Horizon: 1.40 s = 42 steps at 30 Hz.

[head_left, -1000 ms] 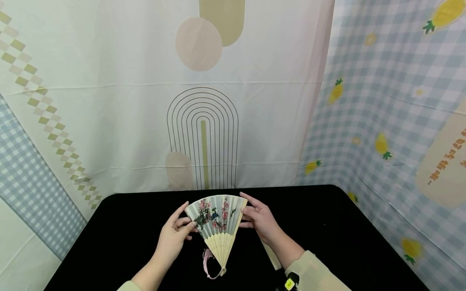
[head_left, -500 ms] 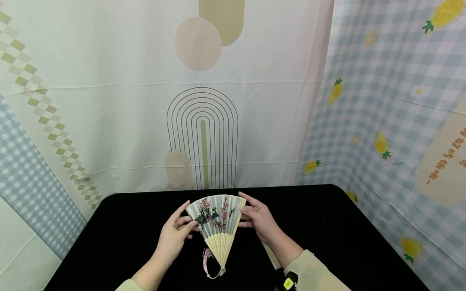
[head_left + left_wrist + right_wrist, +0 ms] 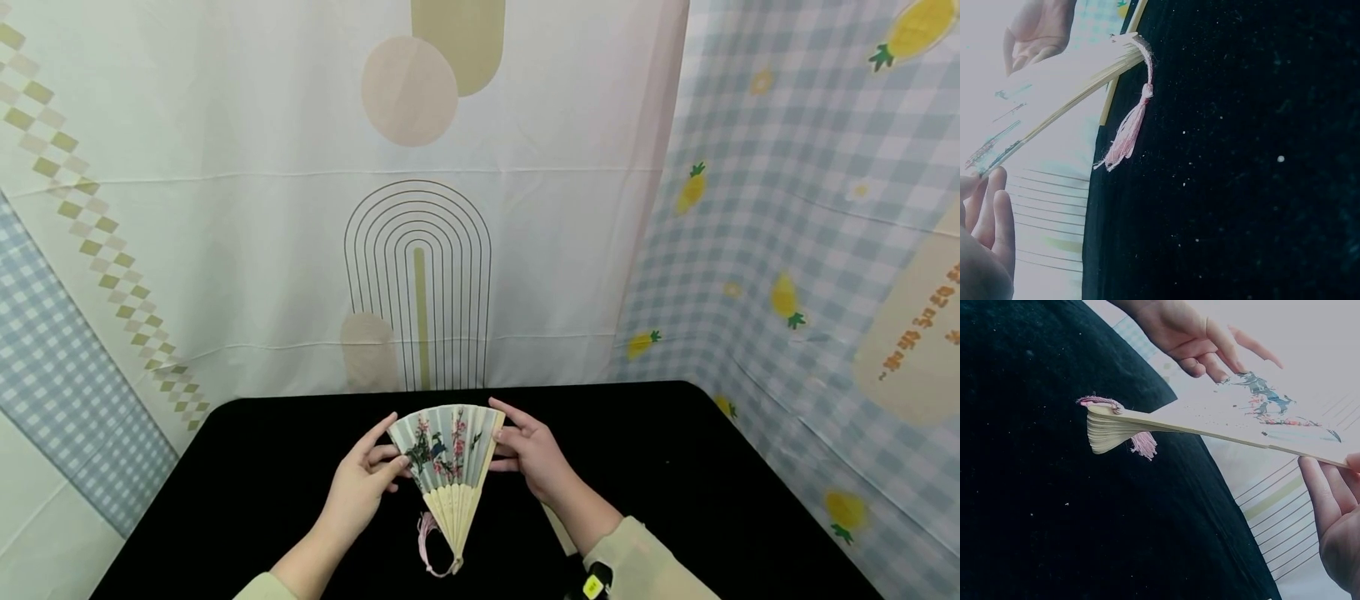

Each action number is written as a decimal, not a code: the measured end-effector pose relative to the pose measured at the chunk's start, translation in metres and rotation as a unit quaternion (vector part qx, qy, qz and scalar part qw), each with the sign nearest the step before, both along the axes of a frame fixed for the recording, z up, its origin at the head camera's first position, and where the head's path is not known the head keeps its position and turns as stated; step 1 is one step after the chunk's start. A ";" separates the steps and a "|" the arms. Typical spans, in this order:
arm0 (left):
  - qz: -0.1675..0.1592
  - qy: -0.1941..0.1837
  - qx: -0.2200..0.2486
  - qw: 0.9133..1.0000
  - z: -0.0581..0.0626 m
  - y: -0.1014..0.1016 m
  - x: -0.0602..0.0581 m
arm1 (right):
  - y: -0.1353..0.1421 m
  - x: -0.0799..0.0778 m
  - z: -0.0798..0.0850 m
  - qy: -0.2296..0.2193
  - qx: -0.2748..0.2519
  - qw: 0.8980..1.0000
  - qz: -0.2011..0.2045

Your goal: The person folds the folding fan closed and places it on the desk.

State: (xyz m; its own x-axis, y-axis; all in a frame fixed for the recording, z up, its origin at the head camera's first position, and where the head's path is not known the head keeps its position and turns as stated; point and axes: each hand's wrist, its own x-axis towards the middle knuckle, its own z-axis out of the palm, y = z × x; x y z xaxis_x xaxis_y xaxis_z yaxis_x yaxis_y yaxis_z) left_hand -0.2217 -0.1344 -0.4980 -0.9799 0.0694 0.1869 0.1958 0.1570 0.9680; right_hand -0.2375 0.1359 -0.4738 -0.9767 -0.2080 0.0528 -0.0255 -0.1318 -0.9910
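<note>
A folding fan (image 3: 442, 446) with pale ribs and a flower-and-bird print is spread partway between both hands. My left hand (image 3: 360, 475) pinches its left edge, thumb on the front and fingers behind. At the opposite edge my right hand (image 3: 536, 446) holds the outer rib between thumb and fingers. The fan's pivot points down toward me, and a pink tassel (image 3: 1127, 134) hangs from it. In the right wrist view the stacked ribs (image 3: 1107, 434) show edge-on at the pivot. Glare washes out much of the fan's leaf in both wrist views.
A pale flat strip (image 3: 558, 529) lies on the black tabletop (image 3: 712, 500), partly hidden under my right forearm. Behind the table hangs a white patterned cloth (image 3: 285, 267), with a blue checked one (image 3: 750, 208) to the right.
The fan's spread has narrowed slightly, with its left edge and my left fingers moving a little to the right. My right hand has shifted a touch to the left.
</note>
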 end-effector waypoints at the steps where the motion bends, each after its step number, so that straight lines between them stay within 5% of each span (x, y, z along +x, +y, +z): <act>1: -0.002 -0.003 -0.001 1.000 0.000 0.000 0.000 | 0.000 0.000 0.000 0.001 0.001 1.000 0.000; 42: -0.066 -0.023 -0.019 0.997 0.012 0.002 -0.002 | -0.006 0.002 -0.001 0.003 0.000 0.999 0.041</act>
